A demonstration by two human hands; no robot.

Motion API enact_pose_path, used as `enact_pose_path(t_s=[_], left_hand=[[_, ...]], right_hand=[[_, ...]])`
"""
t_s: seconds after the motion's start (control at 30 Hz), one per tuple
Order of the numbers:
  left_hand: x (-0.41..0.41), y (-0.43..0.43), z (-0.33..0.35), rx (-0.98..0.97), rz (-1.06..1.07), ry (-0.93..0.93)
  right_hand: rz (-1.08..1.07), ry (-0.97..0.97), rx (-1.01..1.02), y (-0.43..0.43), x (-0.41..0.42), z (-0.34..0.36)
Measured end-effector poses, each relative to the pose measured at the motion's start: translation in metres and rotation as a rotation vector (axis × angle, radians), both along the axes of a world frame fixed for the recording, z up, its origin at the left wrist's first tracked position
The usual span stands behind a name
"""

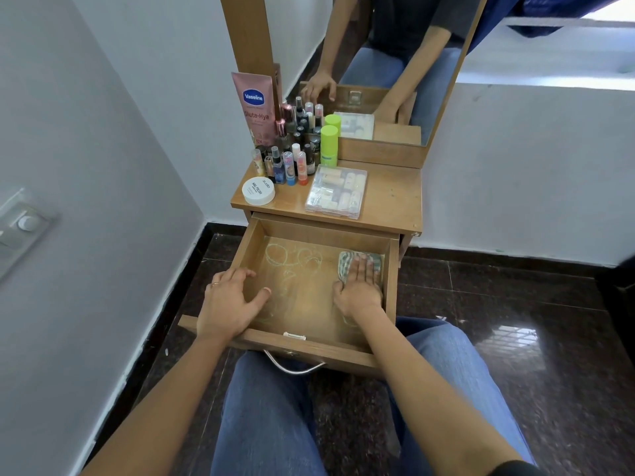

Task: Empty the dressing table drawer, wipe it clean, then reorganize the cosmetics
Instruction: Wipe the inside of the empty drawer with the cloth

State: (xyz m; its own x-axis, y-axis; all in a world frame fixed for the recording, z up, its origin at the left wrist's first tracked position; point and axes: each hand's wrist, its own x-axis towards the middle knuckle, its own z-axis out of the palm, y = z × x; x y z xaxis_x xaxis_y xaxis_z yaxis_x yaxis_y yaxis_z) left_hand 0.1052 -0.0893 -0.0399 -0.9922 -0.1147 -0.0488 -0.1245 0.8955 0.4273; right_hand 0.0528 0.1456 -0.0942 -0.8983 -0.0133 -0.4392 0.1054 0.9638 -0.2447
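The wooden drawer point(311, 343) is pulled out over my lap and holds only a checked cloth point(345, 261) at its right side. Chalky ring marks point(292, 257) show on its floor. My right hand point(360, 283) lies flat on the cloth with straight fingers, pressing it down. My left hand point(228, 302) grips the drawer's left wall, thumb inside. On the table top point(391, 197) stand a Vaseline tube point(256, 108), several small bottles point(292, 159), a green bottle point(329, 146), a white jar point(258, 191) and a clear plastic box point(336, 192).
A mirror point(395, 63) rises behind the table top and reflects my arms. A grey wall with a switch plate point(24, 225) stands at the left, a white wall at the right. Dark glossy floor tiles point(515, 321) surround the table. My knees sit under the drawer.
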Motion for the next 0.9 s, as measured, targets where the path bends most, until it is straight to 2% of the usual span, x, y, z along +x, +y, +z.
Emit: enact_pose_path(t_s=[0.1,0.23,0.47,0.7,0.9], left_hand=[[0.000,0.000,0.000,-0.003,-0.002,0.005],[-0.001,0.000,0.000,-0.005,0.006,0.009],[0.000,0.000,0.000,-0.002,0.014,0.000],[-0.002,0.001,0.001,0.001,0.004,0.013],[-0.002,0.001,0.000,-0.001,0.012,0.016]], right_hand=[[-0.070,-0.012,0.045,-0.006,0.000,0.001],[-0.101,0.028,-0.008,-0.011,-0.010,0.001],[0.056,0.012,-0.008,-0.016,0.000,-0.002],[-0.104,0.017,0.014,-0.005,-0.004,-0.003],[0.007,0.034,-0.003,-0.008,-0.010,-0.004]])
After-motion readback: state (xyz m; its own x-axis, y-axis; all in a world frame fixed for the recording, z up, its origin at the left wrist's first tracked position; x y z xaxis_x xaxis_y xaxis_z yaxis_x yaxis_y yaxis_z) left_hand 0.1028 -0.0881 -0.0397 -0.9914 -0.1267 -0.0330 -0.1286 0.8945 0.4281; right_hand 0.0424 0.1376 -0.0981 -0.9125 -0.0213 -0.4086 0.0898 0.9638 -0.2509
